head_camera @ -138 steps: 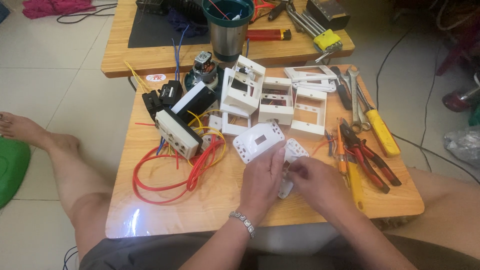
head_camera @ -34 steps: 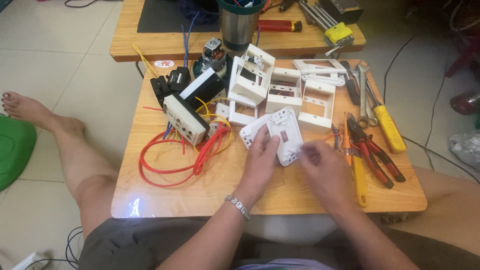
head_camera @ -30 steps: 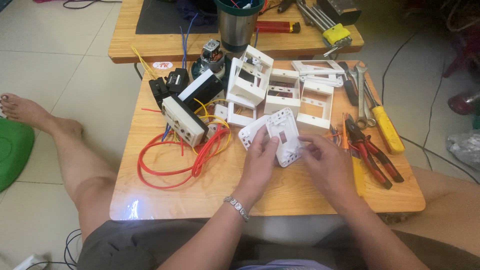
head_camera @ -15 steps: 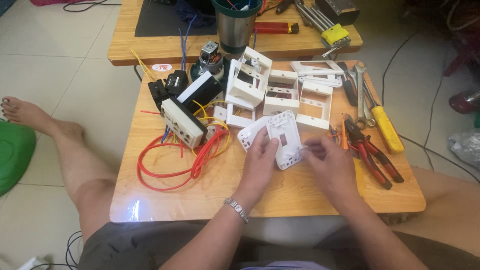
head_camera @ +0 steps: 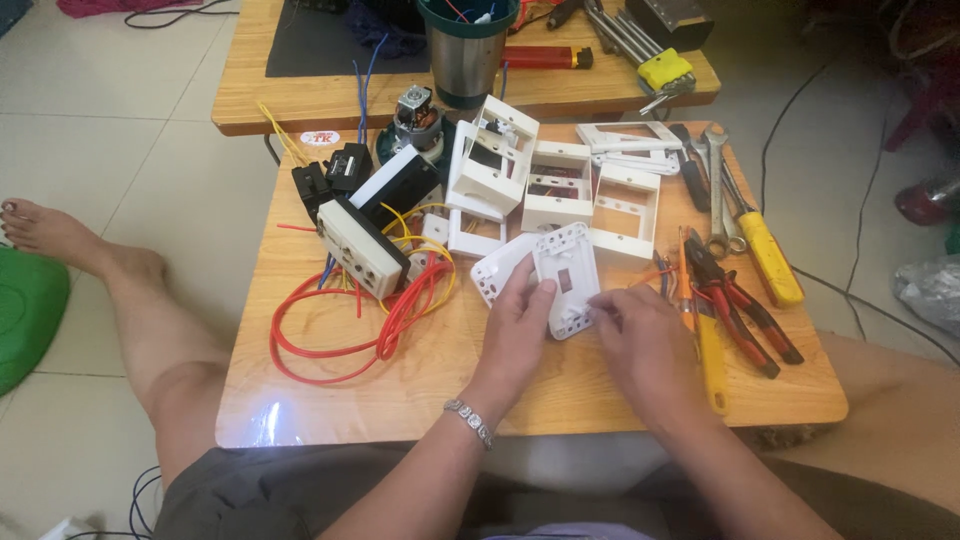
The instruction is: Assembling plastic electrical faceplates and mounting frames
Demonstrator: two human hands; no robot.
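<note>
Right now my left hand point(head_camera: 515, 330) pinches the white switch plate point(head_camera: 566, 280) by its left edge, tilted just above the wooden table point(head_camera: 330, 400), while my right hand point(head_camera: 640, 345) nips its lower corner (a small clip, I judge). Next calls for a steady seating press. Red wires point(head_camera: 340, 330) and pliers point(head_camera: 735, 305) flank it; tiled floor point(head_camera: 110, 130) around.
</note>
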